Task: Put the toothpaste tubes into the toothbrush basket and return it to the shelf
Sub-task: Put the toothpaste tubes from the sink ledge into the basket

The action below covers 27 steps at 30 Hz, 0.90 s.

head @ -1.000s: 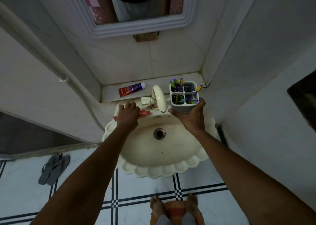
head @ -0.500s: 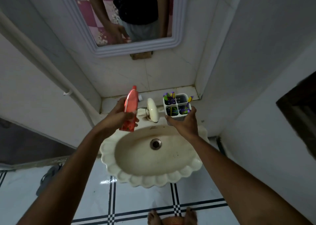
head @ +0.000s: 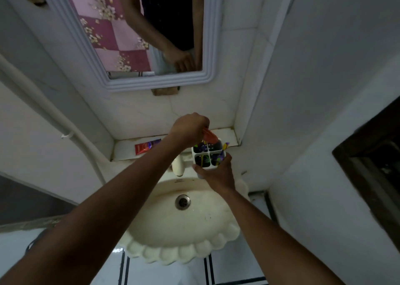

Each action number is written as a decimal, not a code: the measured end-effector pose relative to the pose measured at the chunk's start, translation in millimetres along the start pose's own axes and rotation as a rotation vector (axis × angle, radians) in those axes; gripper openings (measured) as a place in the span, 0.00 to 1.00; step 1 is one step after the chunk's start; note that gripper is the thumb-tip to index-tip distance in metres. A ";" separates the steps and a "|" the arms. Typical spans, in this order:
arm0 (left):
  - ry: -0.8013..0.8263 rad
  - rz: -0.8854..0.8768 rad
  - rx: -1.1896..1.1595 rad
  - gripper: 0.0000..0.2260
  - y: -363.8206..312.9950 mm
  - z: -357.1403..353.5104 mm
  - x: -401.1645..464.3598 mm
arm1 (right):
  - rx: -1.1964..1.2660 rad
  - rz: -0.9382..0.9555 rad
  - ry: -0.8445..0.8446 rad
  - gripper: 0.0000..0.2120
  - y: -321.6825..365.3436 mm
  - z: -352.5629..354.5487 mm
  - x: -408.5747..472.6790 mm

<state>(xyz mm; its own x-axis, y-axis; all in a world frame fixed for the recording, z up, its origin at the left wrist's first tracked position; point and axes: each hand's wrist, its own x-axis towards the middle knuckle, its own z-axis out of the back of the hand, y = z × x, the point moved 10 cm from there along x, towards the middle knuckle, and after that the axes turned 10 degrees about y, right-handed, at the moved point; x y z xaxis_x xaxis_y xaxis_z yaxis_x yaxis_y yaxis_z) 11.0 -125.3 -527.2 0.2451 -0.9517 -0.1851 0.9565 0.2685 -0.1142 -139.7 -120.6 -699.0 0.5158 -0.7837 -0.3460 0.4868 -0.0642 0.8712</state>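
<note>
Cramped white-tiled corner, cream sink (head: pixel 151 252) under a mirror (head: pixel 207 46). Left hand (head: pixel 190 130) pinches a red tube (head: pixel 210 136) over the basket's (head: pixel 208 157) back right slot. Right hand (head: pixel 218 173) grips the basket above the sink's rim. Second tube (head: pixel 147 147) lies on the shelf (head: pixel 123 151).

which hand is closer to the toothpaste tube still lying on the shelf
Left. The left hand hovers just right of the shelf tube, holding a red tube; the right hand grips the basket farther right.
</note>
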 end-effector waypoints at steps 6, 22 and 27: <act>-0.010 -0.066 -0.218 0.08 -4.1 -8.0 23.1 | -0.006 0.006 0.017 0.56 -0.9 6.3 5.3; 0.021 0.479 -0.309 0.15 197.4 -130.5 -39.6 | -0.055 0.059 -0.047 0.55 -21.5 14.9 15.8; 0.270 0.493 -0.048 0.26 220.8 -157.4 -28.2 | -0.066 0.052 -0.053 0.54 -26.0 10.2 18.8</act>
<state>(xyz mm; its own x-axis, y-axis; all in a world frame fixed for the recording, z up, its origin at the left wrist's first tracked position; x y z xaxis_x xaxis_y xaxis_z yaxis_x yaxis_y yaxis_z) 190.3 -15.7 -700.8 0.6058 -0.6419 -0.4701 0.7293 0.6842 0.0057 -149.9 -140.0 -724.6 0.5043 -0.8169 -0.2800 0.5064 0.0171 0.8621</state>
